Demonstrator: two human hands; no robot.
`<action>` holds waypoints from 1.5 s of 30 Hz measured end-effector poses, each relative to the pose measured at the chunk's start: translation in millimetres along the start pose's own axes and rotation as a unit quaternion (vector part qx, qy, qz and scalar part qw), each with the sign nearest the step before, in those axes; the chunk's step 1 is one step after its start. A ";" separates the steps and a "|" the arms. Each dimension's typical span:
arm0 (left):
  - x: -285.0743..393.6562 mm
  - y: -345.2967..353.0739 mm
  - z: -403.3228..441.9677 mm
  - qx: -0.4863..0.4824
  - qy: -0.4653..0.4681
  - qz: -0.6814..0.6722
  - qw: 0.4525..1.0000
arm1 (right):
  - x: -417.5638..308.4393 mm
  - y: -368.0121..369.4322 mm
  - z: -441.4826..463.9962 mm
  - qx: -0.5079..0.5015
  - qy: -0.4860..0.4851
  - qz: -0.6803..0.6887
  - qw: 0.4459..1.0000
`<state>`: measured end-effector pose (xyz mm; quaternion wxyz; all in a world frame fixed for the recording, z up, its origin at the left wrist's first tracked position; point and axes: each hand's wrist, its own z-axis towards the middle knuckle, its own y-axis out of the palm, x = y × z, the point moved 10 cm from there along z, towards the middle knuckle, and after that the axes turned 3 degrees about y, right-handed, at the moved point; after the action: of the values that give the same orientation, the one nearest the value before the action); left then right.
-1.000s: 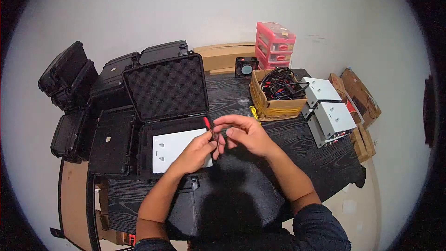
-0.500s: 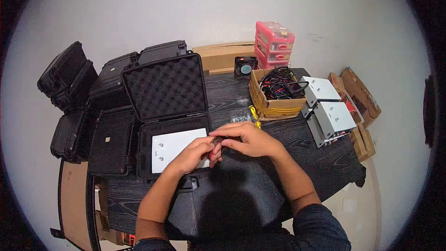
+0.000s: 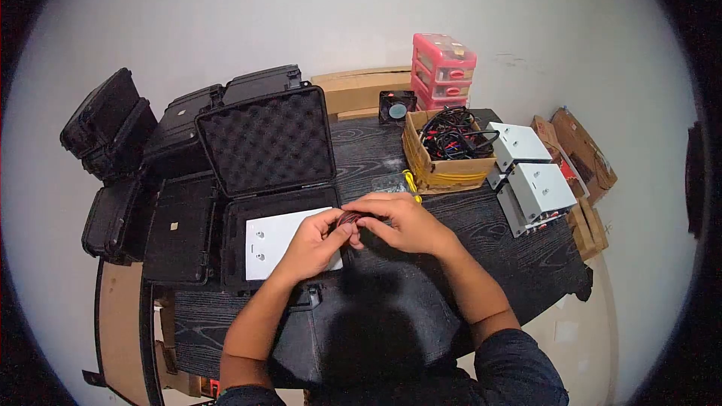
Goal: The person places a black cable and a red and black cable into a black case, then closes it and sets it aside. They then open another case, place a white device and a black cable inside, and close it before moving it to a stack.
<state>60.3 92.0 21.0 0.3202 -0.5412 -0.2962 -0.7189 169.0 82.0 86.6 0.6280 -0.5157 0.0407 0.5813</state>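
Note:
My left hand [image 3: 310, 245] and my right hand [image 3: 400, 224] meet in front of me, both closed around a small coiled dark red and black cable [image 3: 348, 217]. Fingers cover much of the coil, and its ends are hidden. Just left of the hands, a white metal box [image 3: 280, 244] with two small fittings lies in the foam base of an open black hard case [image 3: 234, 252]. The left hand overlaps the box's right side. Egg-crate foam lines the raised case lid [image 3: 265, 141].
Several black cases [image 3: 177, 225] stand at the left. Behind my right hand are a cardboard box of cables [image 3: 450, 177], a yellow cable [image 3: 411, 186], a small fan [image 3: 396, 107] and pink drawers [image 3: 444, 71]. More white metal boxes [image 3: 543, 189] sit at the right.
My left hand has turned and shifted slightly, its thumb now pressing on the coil nearer my right fingers. More of the coil shows between the hands. The surroundings stay put.

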 end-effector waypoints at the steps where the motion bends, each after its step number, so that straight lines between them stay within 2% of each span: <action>1: 4.1 -5.0 -0.4 0.032 0.017 0.028 0.999 | -0.2 -2.3 -0.3 0.019 -0.006 -0.006 1.000; 3: 10.9 -6.8 -1.8 0.065 0.034 0.056 0.996 | -0.1 -3.7 -0.1 0.038 -0.013 -0.013 0.999; 5: 23.5 -9.9 -5.2 0.112 0.064 0.164 0.978 | -2.0 -7.0 -0.3 0.065 -0.023 -0.030 0.997; 9: 23.5 -15.6 -8.8 0.119 0.065 0.181 0.974 | -8.3 -6.4 -0.5 0.065 -0.031 -0.024 0.997; 11: 2.0 -12.4 -7.8 0.033 0.008 0.009 0.999 | -10.2 -2.0 -1.6 0.046 -0.035 0.008 0.998; 13: 3.7 -10.7 -5.8 0.018 0.033 -0.030 0.999 | -14.4 -1.9 -1.8 0.055 -0.043 0.019 0.997; 15: 5.7 -8.4 -5.8 0.003 0.043 -0.113 0.993 | -10.0 -0.9 -1.5 0.048 0.000 0.068 0.997; 19: 5.2 -12.0 -6.0 0.016 0.017 -0.053 0.998 | -0.3 1.6 -2.8 0.026 0.047 0.108 0.993; 22: 8.9 -14.1 -6.4 0.034 0.023 -0.047 0.998 | -5.2 0.6 -0.8 0.041 0.022 0.082 0.996; 24: 11.9 -17.2 -7.2 0.062 0.038 -0.054 0.996 | -13.1 -2.8 -0.9 0.076 -0.031 0.053 0.995; 31: 13.7 -20.9 -9.0 0.078 0.041 -0.034 0.996 | -12.3 -0.7 -0.6 0.079 -0.027 0.056 0.995; 37: 13.9 -18.1 -6.6 0.081 0.030 -0.140 0.986 | -6.6 -0.1 0.6 0.079 -0.020 0.075 0.994; 40: 15.6 -21.7 -4.9 0.111 0.023 -0.112 0.987 | -5.5 0.6 0.6 0.080 -0.012 0.080 0.994; 41: 36.4 -32.0 -5.3 0.140 0.133 0.067 0.979 | -1.8 1.3 0.0 0.078 0.016 0.120 0.990; 42: 65.2 -26.9 -9.9 0.163 0.238 0.243 0.926 | 2.9 2.7 -0.3 0.075 0.043 0.160 0.983; 44: 80.1 -24.6 -17.1 0.179 0.233 0.292 0.910 | 3.9 1.4 -0.5 0.082 0.046 0.144 0.985; 45: 80.1 -20.7 -16.1 0.154 0.196 0.345 0.905 | 4.7 0.1 -0.6 0.089 0.049 0.127 0.987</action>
<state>17.9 81.1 93.1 0.6790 -0.4022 -0.1289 -0.6004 170.7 84.8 83.3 0.5895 -0.4762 0.1885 0.6246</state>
